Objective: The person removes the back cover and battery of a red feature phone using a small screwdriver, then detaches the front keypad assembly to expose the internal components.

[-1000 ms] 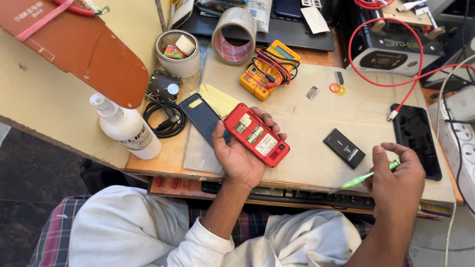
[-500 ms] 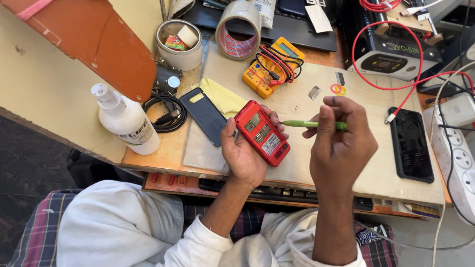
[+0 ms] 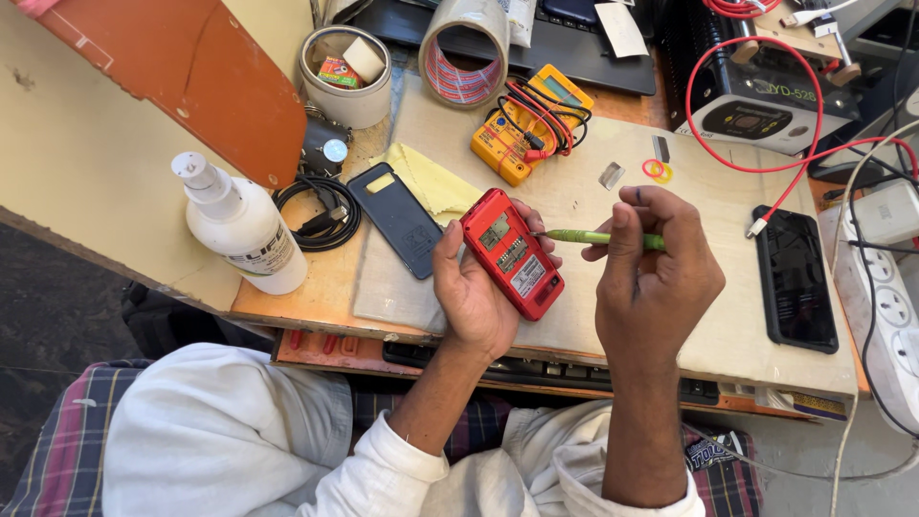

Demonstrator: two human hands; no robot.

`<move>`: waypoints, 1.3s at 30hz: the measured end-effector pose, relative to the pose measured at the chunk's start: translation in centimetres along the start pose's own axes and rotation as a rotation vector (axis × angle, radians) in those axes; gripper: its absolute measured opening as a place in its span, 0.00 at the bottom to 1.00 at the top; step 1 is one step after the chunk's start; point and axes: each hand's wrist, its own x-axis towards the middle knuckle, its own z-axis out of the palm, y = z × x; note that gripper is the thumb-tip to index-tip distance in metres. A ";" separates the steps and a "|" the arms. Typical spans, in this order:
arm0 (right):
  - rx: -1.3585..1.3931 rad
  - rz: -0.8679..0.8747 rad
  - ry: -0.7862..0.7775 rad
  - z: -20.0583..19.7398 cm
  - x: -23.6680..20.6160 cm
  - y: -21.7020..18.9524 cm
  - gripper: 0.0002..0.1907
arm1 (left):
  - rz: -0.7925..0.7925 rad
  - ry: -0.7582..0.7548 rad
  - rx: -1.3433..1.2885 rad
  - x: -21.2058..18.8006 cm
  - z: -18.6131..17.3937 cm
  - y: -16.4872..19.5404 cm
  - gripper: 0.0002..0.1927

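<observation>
**Tool tip at the opened back of a red handset**

Cluttered repair table (image 3: 613, 316), pale mat over wood. Left hand (image 3: 474, 292) cradles a red phone (image 3: 512, 254) just above the mat, back cover off, inner labels and slots facing up; its fingers are wrapped round the phone's edges. Right hand (image 3: 656, 278) holds a green tool (image 3: 598, 236), fingers pinched together on the shaft, tip touching or just short of the phone's upper edge; contact cannot be confirmed. Judgement: the step in hand is probing or prying inside the open back. A next move would call for a steady left grip and light, well-aimed tip pressure. Nearby: dark back cover (image 3: 397, 218), yellow multimeter (image 3: 522, 129), white spray bottle (image 3: 239, 225), black smartphone (image 3: 793, 278).
</observation>
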 end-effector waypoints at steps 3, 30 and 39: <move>-0.053 0.008 -0.035 -0.3 0.1 -0.6 0.05 | -0.001 -0.001 0.009 -0.1 0.0 0.0 0.35; -0.479 0.442 -0.552 -4.7 3.3 -3.7 0.18 | 0.021 0.062 0.224 0.4 0.0 -1.2 0.34; -0.457 0.292 -0.503 -5.0 2.3 -2.3 0.14 | 0.034 0.043 0.242 0.4 -0.1 -1.4 0.36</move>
